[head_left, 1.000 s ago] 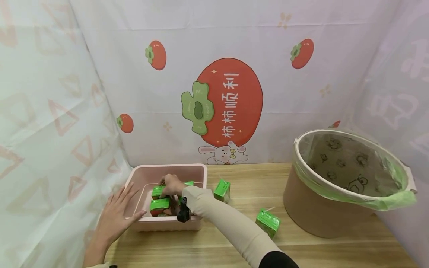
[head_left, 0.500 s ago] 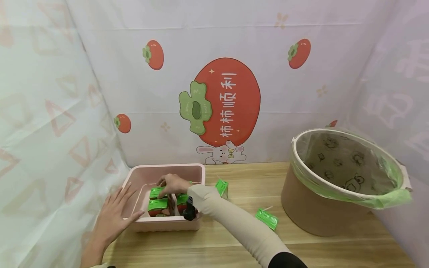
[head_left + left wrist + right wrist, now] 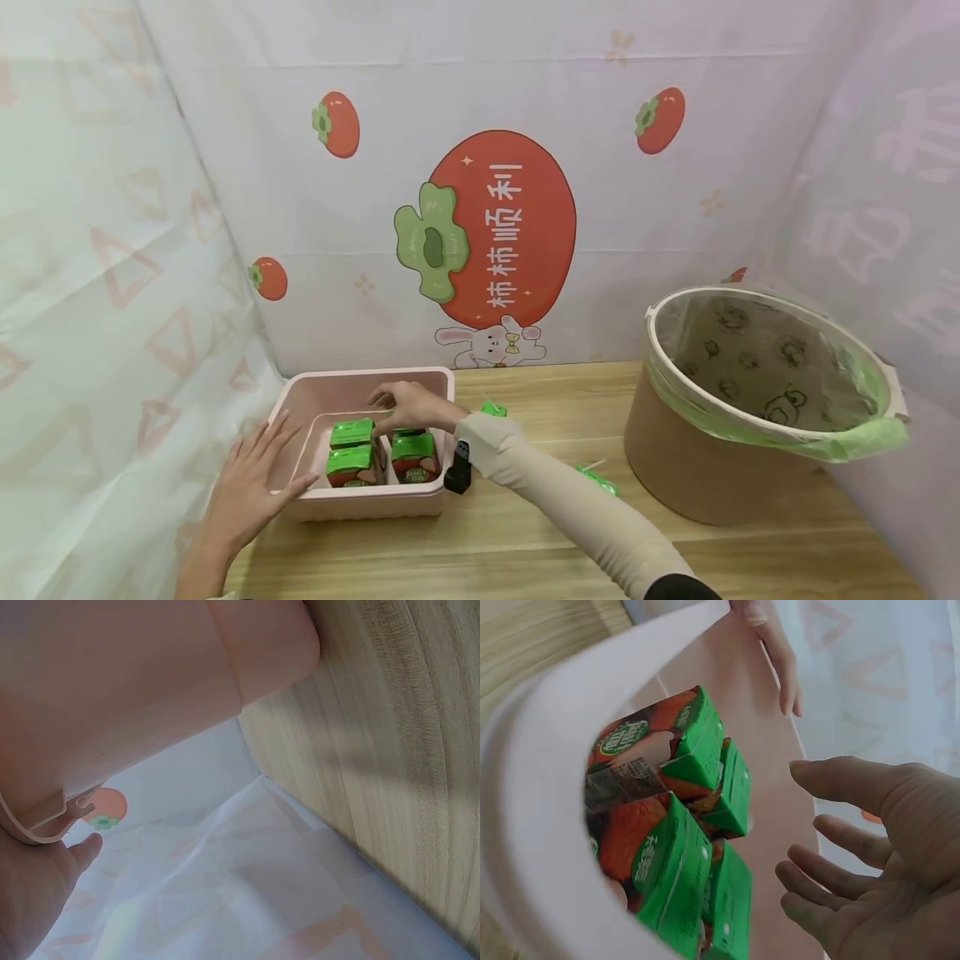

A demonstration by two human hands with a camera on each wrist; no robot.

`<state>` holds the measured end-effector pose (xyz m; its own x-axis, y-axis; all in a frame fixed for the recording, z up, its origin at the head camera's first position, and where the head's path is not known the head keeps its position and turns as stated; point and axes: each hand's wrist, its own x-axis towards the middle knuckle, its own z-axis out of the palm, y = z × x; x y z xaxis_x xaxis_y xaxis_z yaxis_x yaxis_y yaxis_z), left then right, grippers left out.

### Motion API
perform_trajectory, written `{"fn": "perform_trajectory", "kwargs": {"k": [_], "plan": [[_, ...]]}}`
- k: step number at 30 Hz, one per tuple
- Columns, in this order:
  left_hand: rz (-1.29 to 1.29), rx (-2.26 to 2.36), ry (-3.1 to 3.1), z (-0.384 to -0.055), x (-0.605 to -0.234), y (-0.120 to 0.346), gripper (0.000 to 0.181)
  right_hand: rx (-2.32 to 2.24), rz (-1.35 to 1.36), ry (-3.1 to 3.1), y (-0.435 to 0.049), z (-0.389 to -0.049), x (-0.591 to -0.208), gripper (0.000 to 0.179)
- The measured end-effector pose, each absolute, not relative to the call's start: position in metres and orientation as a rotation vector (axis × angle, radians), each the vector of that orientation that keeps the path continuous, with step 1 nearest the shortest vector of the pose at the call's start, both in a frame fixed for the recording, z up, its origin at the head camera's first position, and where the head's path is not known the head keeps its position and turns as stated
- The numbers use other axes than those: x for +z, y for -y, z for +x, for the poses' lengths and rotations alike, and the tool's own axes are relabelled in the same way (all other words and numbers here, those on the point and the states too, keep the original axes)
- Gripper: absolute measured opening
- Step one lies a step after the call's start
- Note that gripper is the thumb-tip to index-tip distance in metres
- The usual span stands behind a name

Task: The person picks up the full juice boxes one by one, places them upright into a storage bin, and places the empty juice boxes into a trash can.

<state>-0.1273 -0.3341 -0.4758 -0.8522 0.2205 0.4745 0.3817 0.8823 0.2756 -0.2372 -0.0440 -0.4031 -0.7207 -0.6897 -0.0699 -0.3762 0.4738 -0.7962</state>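
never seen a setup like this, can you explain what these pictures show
There is no machine: a person works bare-handed, filmed from the head and both wrists. The wide picture is the head's; the left wrist sees the outside of the pink tub, the right wrist sees into it. The left hand rests on the tub's edge; the right hand, holding nothing, is over it, near four green-topped cartons inside. A lined bucket also stands on the wooden table, with two green items partly hidden by the right sleeve.
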Motion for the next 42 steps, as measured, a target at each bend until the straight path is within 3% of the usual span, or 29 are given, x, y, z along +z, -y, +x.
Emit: {"fn": "perform_trajectory", "kwargs": {"k": [25, 42], "plan": [[-0.433, -0.528, 2.627, -0.127, -0.472, 0.334, 0.076, -1.299, -0.961, -2.385, -0.064, -0.206, -0.399, 0.050], [-0.446, -0.535, 2.636, -0.124, -0.474, 0.333, 0.075, -1.353, -0.837, -2.552, -0.140, -0.178, -0.413, 0.055]]}}
